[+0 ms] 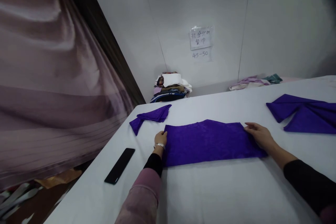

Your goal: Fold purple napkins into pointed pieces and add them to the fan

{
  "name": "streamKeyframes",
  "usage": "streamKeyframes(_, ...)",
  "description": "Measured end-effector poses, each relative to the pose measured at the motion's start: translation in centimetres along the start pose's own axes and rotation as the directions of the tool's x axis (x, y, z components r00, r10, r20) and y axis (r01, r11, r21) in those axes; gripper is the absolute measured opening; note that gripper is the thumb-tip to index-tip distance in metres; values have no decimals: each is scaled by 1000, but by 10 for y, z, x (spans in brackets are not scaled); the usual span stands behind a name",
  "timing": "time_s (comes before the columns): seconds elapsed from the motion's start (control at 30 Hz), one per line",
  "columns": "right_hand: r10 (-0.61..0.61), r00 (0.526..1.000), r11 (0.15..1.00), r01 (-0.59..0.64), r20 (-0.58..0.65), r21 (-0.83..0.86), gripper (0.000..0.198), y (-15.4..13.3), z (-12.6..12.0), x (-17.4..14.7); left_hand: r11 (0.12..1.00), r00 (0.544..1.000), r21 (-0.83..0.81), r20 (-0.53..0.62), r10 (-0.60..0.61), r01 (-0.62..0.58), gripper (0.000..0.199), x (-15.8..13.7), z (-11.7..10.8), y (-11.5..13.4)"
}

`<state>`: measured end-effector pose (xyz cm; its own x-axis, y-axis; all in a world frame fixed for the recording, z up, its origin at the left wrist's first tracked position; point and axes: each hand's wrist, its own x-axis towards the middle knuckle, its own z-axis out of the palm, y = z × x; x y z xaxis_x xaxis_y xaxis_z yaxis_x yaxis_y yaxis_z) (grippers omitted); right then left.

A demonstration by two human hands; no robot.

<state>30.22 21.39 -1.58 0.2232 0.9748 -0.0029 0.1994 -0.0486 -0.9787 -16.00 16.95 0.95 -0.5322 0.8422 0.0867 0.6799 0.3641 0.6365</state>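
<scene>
A purple cloth napkin [207, 143] lies spread crosswise on the white-covered table in a folded band, its top edge rising to a low peak near the middle. At its left edge, my left hand [160, 138], with a bracelet at the wrist, is closed on the upper left corner. My right hand [260, 136] is at the upper right corner, thumb and fingers on the cloth's edge; the underside of this grip is partly hidden. Farther left lies a smaller folded purple cloth [155, 114], and another folded purple cloth [309, 115] rests at the right.
A black phone-like slab [120, 166] lies on the white table cover [210, 192] left of my left arm. Beyond the far edge stand a stack of folded clothes [170, 87] and more fabric [252, 82]. A pinkish curtain [52, 77] hangs at left; a handwritten sign [201, 38] is on the wall.
</scene>
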Motion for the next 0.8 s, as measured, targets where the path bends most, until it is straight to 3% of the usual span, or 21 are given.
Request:
streamKeyframes(0.13, 118, 983, 992, -123, 140, 29, 48, 0, -1, 7, 997, 1000, 71, 19, -16, 14, 24, 3, 0, -3)
streamKeyframes(0.23, 108, 976, 989, -126, 191, 83, 53, -12, 4, 11, 994, 999, 107, 29, -20, 17, 25, 2, -1, -3)
streamKeyframes(0.4, -74, 994, 978, 57, 79, 202, 55, -25, 14, 6, 991, 999, 133, 41, -16, 10, 27, -1, -3, -2)
streamKeyframes(0.47, -134, 990, 977, 125, 45, 175, 51, -22, 14, 1, 992, 999, 130, 46, -12, 6, 28, -1, -4, -2)
streamKeyframes(0.6, -41, 995, 999, 43, 95, -20, 44, -6, 7, -2, 993, 998, 118, 55, -18, 11, 28, 1, -3, -4)
streamKeyframes(0.8, -8, 998, 1000, 7, 68, 14, 56, -6, 3, 8, 997, 997, 72, 68, -41, 36, 28, 3, -3, -4)
